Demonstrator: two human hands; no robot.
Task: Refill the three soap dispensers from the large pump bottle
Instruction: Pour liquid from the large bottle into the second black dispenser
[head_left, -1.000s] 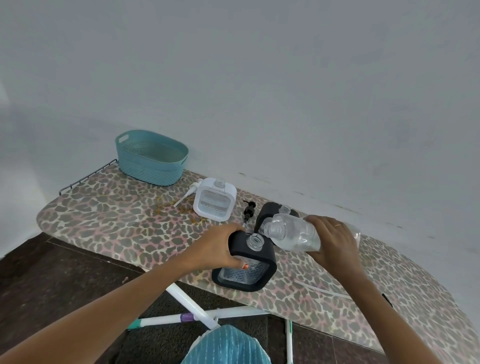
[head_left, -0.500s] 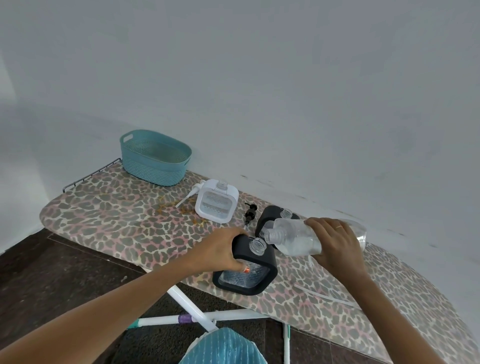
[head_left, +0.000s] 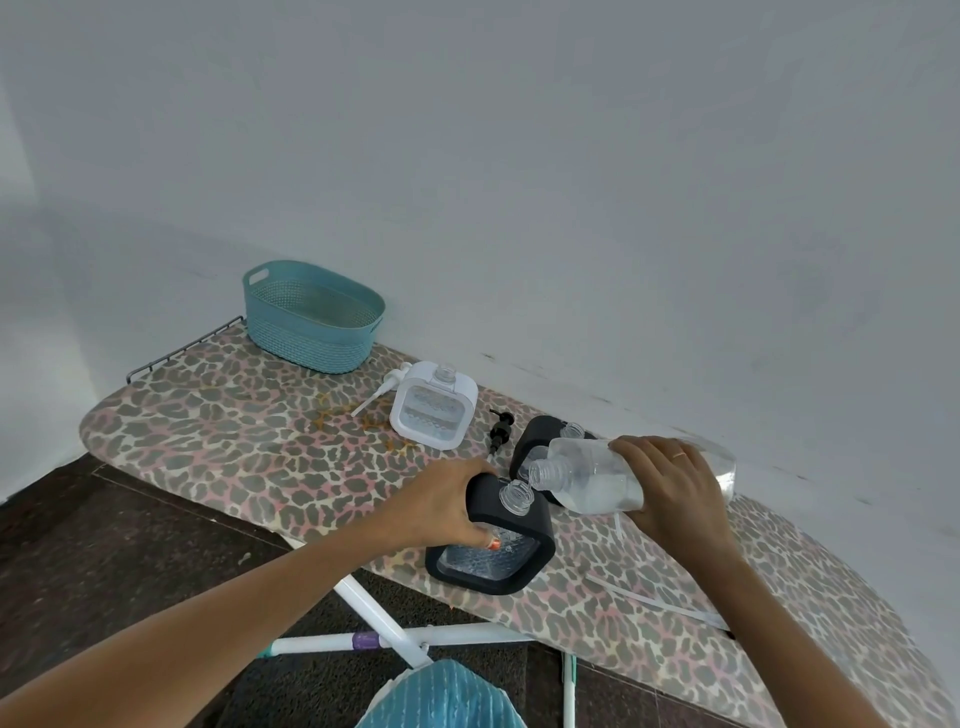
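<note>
My left hand (head_left: 441, 499) gripped the upper left corner of the nearer black soap dispenser (head_left: 519, 566), fingers curled over its top and the thumb pressed on its clear front. That dispenser stood upright at the near edge of the ironing board (head_left: 234, 436), with its threaded neck uncapped.

My right hand (head_left: 670, 488) was wrapped over the body of the large clear bottle (head_left: 587, 483) and held it off the board, tipped almost flat. The bottle had no pump on it. Its open mouth sat just above and to the right of the dispenser's neck, nearly touching it. Clear liquid lay along the bottle's lower side. I could not tell whether any was running out.

A second black dispenser (head_left: 540, 436) stood just behind the bottle, toward the far edge, also uncapped and partly hidden by it. To its left lay a black pump head (head_left: 500, 431). Next came the white dispenser (head_left: 434, 405), open at the top, and a white pump (head_left: 382, 395) lay against its left side.

A teal basket (head_left: 311, 322) sat at the far left end of the board, near the wall. A thin white tube (head_left: 660, 605) lay near the near edge, under my right forearm.
</note>
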